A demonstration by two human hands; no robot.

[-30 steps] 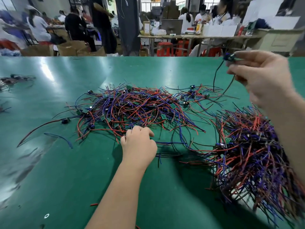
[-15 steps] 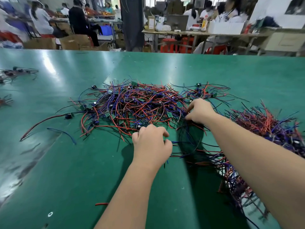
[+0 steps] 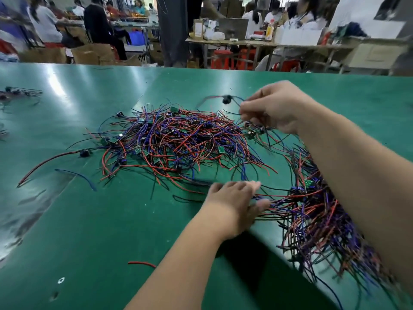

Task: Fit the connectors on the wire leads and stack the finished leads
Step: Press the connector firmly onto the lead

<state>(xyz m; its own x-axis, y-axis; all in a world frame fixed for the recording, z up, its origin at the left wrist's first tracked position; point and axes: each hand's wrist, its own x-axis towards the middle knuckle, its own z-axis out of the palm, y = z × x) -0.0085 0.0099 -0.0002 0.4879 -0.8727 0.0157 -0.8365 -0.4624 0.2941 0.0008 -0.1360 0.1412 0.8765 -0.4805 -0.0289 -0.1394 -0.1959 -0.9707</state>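
A loose heap of red, blue and black wire leads (image 3: 178, 139) with small green boards and black connectors lies mid-table. My right hand (image 3: 270, 108) is raised above the heap's right side and pinches a lead (image 3: 225, 100) whose black connector swings, blurred, to its left. My left hand (image 3: 234, 201) lies low on the green table (image 3: 89, 220), its fingers spread and touching wires at the near edge of a second, denser stack of leads (image 3: 317, 215) on the right. My right forearm crosses over that stack and hides part of it.
A stray red lead with a black connector (image 3: 83, 152) and a blue wire lie left of the heap. A short red scrap (image 3: 140, 263) sits near my left forearm. More leads (image 3: 15, 92) lie at the far left edge. People work at benches beyond the table.
My right hand has lifted off the heap with one lead pinched. My left hand has uncurled and slid right to the stack's edge.
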